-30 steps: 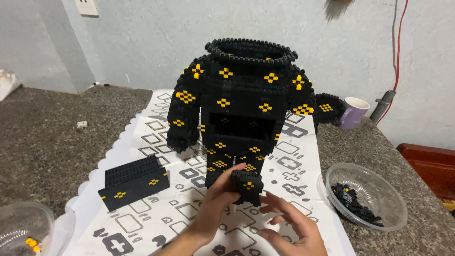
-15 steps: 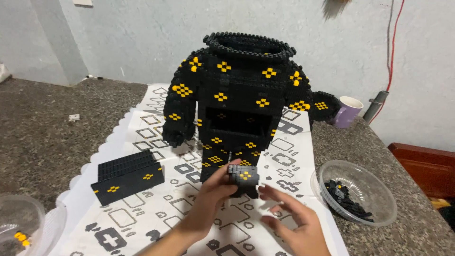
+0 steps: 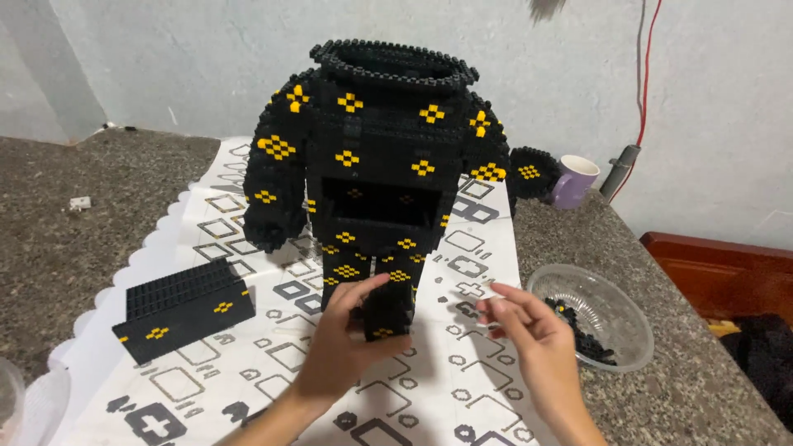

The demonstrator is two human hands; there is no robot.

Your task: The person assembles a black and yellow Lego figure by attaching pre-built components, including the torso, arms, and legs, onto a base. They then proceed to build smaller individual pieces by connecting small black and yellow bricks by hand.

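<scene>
A tall headless figure point(image 3: 384, 157) built of black bricks with yellow diamond marks stands on a white patterned cloth point(image 3: 248, 363). My left hand point(image 3: 343, 347) grips a small black brick block point(image 3: 387, 318) with a yellow mark, held upright against the foot of the figure. My right hand point(image 3: 529, 330) hovers just right of the block with its fingers spread, holding nothing.
A flat black brick panel point(image 3: 183, 307) lies on the cloth to the left. A clear bowl point(image 3: 632, 318) with small black bricks sits to the right, and a purple mug point(image 3: 574, 180) stands behind it. The stone counter ends at the right, with a reddish wooden piece point(image 3: 727, 272) beyond.
My left hand has turned the block upright and brought it against the figure's foot. My right hand has come off the block and moved to the right, opening.
</scene>
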